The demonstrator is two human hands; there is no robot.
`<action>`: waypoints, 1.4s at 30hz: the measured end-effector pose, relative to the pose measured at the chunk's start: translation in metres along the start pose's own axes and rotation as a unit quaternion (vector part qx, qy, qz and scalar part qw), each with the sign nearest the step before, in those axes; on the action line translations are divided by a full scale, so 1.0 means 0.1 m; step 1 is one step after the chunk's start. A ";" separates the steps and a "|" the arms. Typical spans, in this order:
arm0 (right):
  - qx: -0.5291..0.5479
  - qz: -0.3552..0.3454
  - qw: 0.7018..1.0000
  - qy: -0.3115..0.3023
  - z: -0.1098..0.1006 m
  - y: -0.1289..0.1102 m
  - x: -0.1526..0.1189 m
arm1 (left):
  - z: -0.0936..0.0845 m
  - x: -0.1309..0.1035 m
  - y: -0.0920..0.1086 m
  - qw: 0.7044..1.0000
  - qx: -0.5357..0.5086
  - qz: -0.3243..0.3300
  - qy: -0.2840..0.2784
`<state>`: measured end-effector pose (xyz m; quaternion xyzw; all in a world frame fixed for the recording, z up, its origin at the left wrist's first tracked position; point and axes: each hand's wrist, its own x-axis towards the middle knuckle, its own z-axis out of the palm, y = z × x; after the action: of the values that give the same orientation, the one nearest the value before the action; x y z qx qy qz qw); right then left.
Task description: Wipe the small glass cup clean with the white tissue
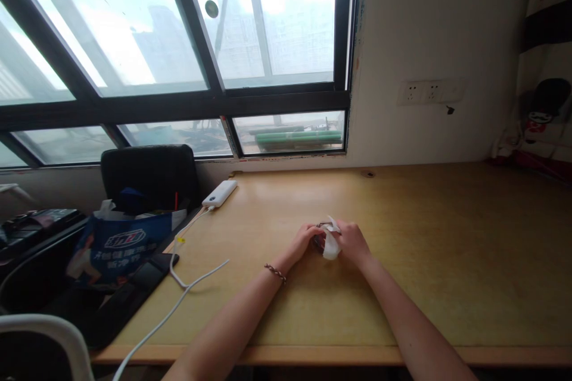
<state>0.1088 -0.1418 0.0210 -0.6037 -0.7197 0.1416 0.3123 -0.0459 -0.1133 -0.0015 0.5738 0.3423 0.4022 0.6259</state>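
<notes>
Window: big dark-framed window (179, 59) fills the upper left of the frame, hazy buildings outside.
Desk: we see a long wooden desk (447, 250) across the centre and right.
Wall: pale, with sockets (429, 93) at upper right.
Left side: black chair (149, 175), blue printed bag (118, 247) in front of it at centre left.
Charger: white power bank (219, 193) on the desk's left part, white cable (179, 292) trailing to the lower left.
Hands: left hand (306, 239) and right hand (353, 243) meet at frame centre on the desk, both closed on a small dark object (319, 242) with a white wipe (331, 245) pinched against it.
Wrist: we note a beaded bracelet (275, 273) on the left one.
</notes>
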 end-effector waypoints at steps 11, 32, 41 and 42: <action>-0.060 -0.082 0.995 -0.013 -0.03 -0.06 -0.04 | -0.05 0.00 -0.03 0.998 0.067 -0.005 -0.010; -0.128 0.074 0.986 0.080 -0.02 0.08 0.01 | 0.19 -0.06 0.08 0.966 0.206 0.125 0.095; 0.114 0.109 0.981 0.117 0.17 0.17 0.07 | 0.18 -0.03 0.05 0.992 0.028 0.075 0.096; 0.182 0.143 0.967 0.107 0.22 0.17 0.09 | 0.18 -0.02 0.05 0.993 0.012 0.069 0.095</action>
<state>0.1079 -0.1250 -0.0037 -0.6448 -0.5508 0.2476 0.4685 -0.0316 -0.1232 0.0056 0.5624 0.3646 0.4928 0.5549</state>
